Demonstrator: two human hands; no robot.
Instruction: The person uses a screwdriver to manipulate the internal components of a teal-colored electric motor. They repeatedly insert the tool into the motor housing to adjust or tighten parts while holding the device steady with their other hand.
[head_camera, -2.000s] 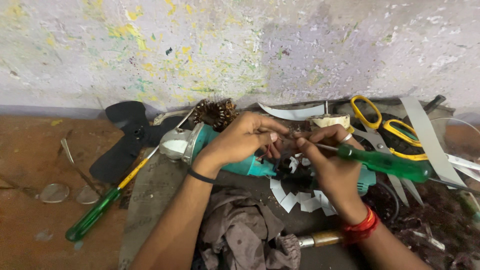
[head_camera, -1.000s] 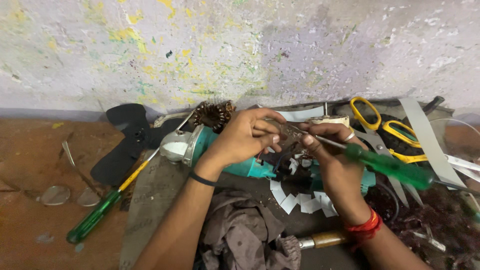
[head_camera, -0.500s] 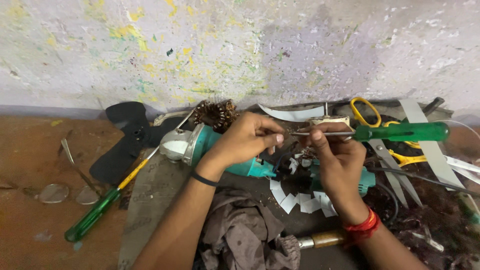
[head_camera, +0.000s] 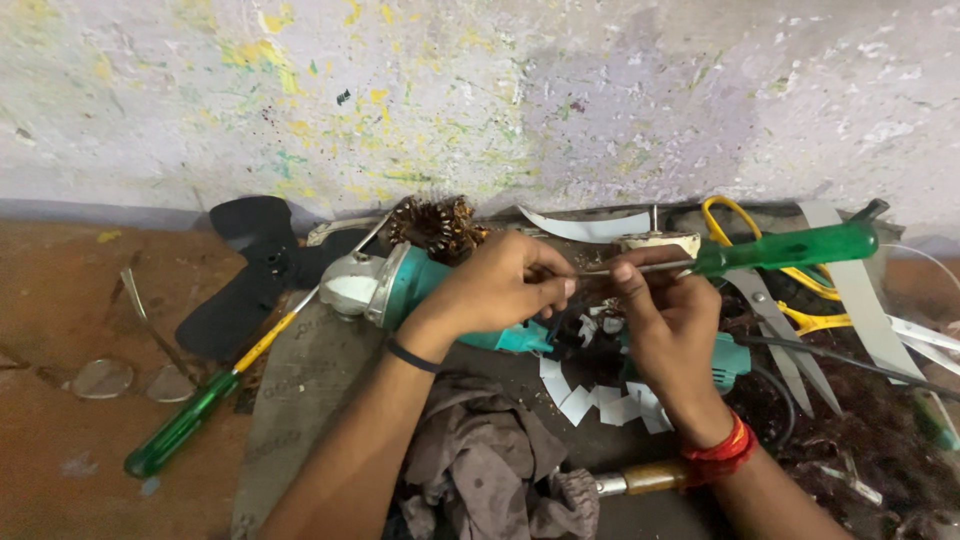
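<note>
Over the teal angle grinder (head_camera: 420, 285), your right hand (head_camera: 665, 310) pinches the green screwdriver (head_camera: 785, 248) — your left hand (head_camera: 500, 285) has its fingers clamped on the shaft's tip.

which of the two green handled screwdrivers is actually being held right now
The one on the right, the green-handled screwdriver held level in the right hand, shaft toward the left hand. The other screwdriver lies untouched on the floor at left.
</note>
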